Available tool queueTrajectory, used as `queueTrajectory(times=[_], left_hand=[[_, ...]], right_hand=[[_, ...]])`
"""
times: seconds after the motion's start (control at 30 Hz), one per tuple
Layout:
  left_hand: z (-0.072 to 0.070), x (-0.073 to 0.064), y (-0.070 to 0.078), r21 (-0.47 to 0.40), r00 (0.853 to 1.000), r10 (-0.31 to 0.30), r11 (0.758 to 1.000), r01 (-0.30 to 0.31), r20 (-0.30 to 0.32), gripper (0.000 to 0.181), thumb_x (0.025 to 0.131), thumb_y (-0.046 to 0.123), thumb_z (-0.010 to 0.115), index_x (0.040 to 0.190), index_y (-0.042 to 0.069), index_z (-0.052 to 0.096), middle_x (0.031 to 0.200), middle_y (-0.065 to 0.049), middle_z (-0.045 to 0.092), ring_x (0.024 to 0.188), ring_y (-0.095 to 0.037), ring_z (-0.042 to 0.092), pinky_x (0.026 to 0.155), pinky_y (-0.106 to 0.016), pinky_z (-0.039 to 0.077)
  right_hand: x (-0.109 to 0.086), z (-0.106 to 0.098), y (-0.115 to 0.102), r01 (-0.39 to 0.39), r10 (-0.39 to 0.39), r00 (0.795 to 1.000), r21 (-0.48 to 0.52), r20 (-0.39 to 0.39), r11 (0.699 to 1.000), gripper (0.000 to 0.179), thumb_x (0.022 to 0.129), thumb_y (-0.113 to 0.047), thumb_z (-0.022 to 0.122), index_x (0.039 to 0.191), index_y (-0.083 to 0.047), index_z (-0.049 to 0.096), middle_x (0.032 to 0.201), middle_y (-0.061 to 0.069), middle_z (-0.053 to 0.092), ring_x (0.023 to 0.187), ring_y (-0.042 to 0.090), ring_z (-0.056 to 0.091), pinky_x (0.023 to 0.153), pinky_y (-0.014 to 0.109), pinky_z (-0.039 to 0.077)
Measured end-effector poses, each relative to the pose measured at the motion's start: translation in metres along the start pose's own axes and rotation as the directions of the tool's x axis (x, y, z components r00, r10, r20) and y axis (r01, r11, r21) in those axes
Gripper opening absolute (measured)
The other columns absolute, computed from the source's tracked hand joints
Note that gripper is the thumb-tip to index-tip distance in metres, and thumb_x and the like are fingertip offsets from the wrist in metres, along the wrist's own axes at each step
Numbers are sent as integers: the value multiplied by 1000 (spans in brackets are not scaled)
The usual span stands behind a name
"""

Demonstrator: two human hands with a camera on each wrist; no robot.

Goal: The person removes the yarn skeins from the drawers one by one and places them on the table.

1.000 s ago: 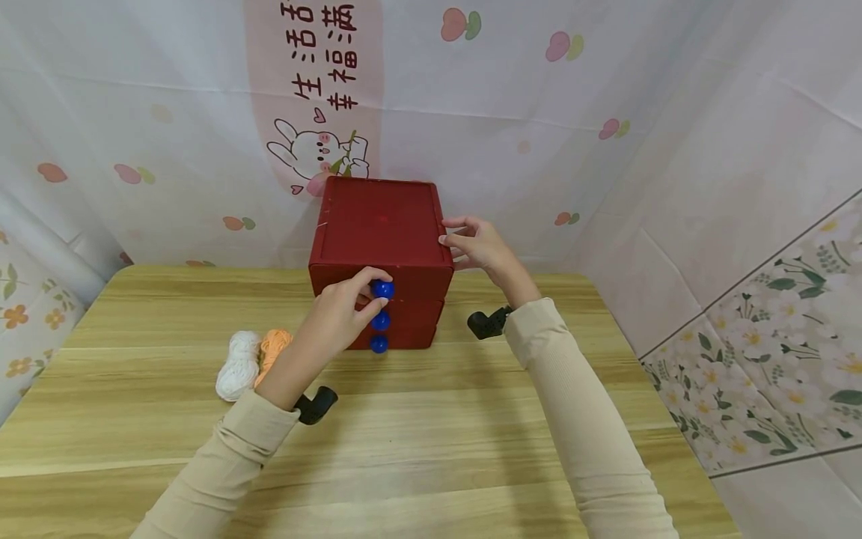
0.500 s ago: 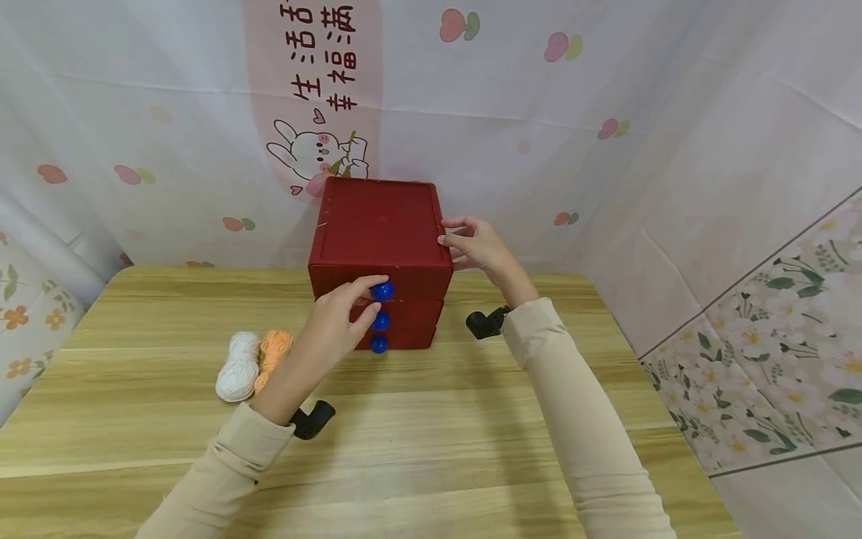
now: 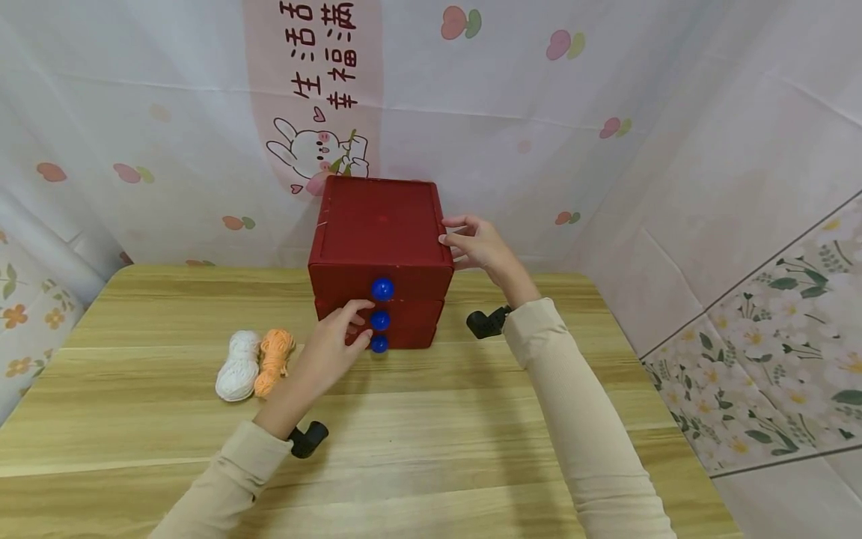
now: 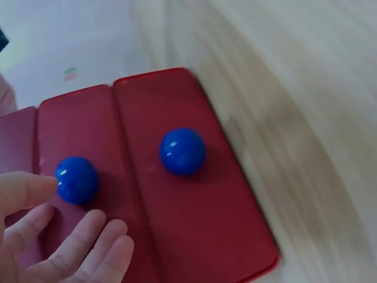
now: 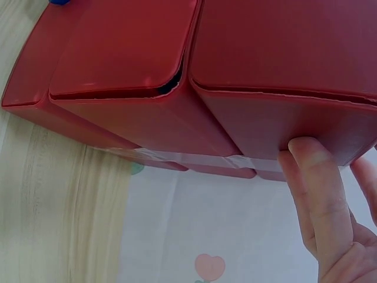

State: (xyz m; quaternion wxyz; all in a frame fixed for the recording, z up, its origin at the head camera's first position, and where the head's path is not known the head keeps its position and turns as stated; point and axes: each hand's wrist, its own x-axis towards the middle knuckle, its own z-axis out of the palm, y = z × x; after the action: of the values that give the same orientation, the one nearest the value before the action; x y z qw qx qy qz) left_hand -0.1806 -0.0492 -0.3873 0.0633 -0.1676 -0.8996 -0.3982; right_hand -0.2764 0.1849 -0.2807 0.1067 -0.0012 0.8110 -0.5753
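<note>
A red cabinet of three stacked drawers stands at the back of the table, its drawers pushed in. Each front bears a round blue knob: top, middle and bottom. Beside the middle knob is my left hand, fingers spread and gripping nothing. In the left wrist view, one fingertip overlaps that knob's edge; whether it touches I cannot tell. My right hand rests on the cabinet's upper right side, with extended fingers against the red wall.
White yarn and orange yarn lie left of the cabinet on the wooden table. Clear tape runs across the drawers' side. A printed curtain hangs right behind.
My left hand has let go of the top knob and moved down to the middle one. The right hand stays in place, and the cabinet has not visibly moved.
</note>
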Motion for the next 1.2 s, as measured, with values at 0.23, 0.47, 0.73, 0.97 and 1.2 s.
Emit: queueTrajectory(times=[0.23,0.47,0.73,0.97,1.2], left_hand=[[17,6,-1,2,1000,14,1000,-14,8,37,87,14,65,121,13,50,99,-12,63,92,-27,63,75,-43,53],[22,12,2,50,998,38,998,-35,-52,29,86,14,67,111,13,54,81,-5,62,76,-19,62,62,-33,51],[19,14,4,96,997,51,994,-45,-64,27,83,13,69,106,11,56,74,-5,62,65,-15,59,53,-27,47],[18,15,5,79,998,37,996,-32,-59,26,83,13,69,105,10,56,72,-5,62,62,-14,57,51,-25,44],[18,14,7,73,998,25,997,-20,-60,27,82,13,70,105,10,57,71,-4,62,61,-14,57,49,-25,43]], right_hand=[[1,0,1,2,-2,1000,5,0,1000,41,92,-13,56,132,-9,47,117,12,51,82,22,63,68,30,56],[-1,-1,0,-5,5,1000,8,2,1000,41,92,-13,56,132,-10,46,119,13,51,84,24,63,67,30,56],[0,0,0,1,-1,1000,-1,4,1000,41,92,-13,56,132,-10,47,116,12,51,82,22,62,68,31,56],[0,0,0,-2,2,1000,4,-2,1000,41,92,-12,56,132,-9,47,116,12,52,83,22,62,67,30,56],[-1,0,-1,1,-1,1000,4,-4,1000,42,91,-12,56,132,-9,47,114,11,53,80,21,62,66,29,56]])
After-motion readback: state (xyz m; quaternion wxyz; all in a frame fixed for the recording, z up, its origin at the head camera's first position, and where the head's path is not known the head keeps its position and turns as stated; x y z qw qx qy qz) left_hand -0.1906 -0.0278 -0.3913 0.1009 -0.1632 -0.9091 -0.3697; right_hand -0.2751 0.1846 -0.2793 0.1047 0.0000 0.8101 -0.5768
